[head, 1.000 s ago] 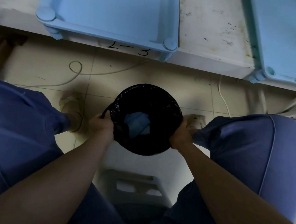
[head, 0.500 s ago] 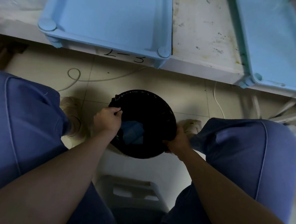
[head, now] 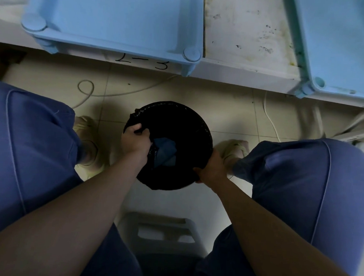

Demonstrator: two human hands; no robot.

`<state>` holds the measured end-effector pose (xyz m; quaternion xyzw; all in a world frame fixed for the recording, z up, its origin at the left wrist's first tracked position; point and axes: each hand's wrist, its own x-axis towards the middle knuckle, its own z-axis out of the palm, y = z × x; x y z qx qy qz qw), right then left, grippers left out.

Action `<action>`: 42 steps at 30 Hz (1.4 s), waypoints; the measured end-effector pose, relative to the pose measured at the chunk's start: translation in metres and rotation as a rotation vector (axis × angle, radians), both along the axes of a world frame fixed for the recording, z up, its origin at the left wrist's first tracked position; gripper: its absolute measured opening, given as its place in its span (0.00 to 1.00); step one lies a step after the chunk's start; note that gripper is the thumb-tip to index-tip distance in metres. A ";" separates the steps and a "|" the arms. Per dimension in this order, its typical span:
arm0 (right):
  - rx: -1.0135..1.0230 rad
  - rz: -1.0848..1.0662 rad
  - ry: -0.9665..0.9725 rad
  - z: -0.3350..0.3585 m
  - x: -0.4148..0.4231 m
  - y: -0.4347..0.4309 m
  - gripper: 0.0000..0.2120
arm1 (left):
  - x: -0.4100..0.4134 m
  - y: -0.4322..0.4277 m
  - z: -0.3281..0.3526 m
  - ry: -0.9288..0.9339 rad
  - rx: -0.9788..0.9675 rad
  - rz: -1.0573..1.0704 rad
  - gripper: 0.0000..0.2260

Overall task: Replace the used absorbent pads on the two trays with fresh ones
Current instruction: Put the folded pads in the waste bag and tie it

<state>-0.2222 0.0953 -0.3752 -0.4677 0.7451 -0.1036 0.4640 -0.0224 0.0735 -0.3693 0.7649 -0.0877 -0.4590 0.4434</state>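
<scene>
Through the head camera I look down on a round bin (head: 178,114) standing on the tiled floor (head: 231,111) between the wearer's knees. It is lined with a crinkled, glossy black bag. The left hand (head: 135,142) curls over the bag's edge at the bin's 9 o'clock and pinches the film. The right hand (head: 212,168) grips the rim at about 5 o'clock. The used pad (head: 165,151), a crumpled blue sheet, lies down inside the bin, just beside the left hand.

Bare tile shows around the bin from 10 to 2 o'clock. The left shoe (head: 87,144) and right shoe (head: 233,149) flank it. At 12 o'clock the white, stained surface (head: 247,35) ends in a straight edge with a handwritten mark. The left tray (head: 120,16) is smooth pale-blue plastic with round corner posts and reaches that edge. The right tray (head: 342,41) sits at 1 o'clock, well apart from it. A thin cable (head: 88,89) loops at 10 o'clock, and a grey plastic stool (head: 160,232) sits at 6.
</scene>
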 end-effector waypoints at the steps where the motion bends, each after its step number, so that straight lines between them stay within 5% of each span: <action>1: 0.023 0.006 0.008 0.000 0.001 0.002 0.26 | -0.002 0.000 -0.001 -0.026 0.006 -0.029 0.10; 6: -0.122 0.167 0.075 -0.001 0.008 0.000 0.28 | -0.028 -0.005 0.024 0.177 -0.099 -0.157 0.09; 15: 0.112 0.051 0.009 0.015 0.011 0.005 0.19 | -0.018 0.002 0.052 0.045 -0.164 -0.202 0.19; 21: 0.192 0.005 -0.053 0.036 0.009 0.018 0.20 | -0.006 0.032 0.053 -0.362 -0.019 -0.324 0.19; 25: 0.311 -0.029 -0.127 0.042 0.011 0.029 0.21 | 0.018 0.046 0.050 -0.538 0.331 -0.405 0.22; 32: 0.431 -0.174 -0.279 0.035 0.011 0.028 0.08 | 0.036 0.056 0.026 -0.319 0.397 -0.430 0.32; 37: 0.510 -0.149 -0.318 0.024 0.021 0.022 0.15 | 0.032 0.053 0.022 -0.285 0.347 -0.424 0.31; 42: 0.637 -0.463 -0.445 0.015 0.023 0.014 0.07 | 0.030 0.046 0.017 -0.314 0.268 -0.387 0.31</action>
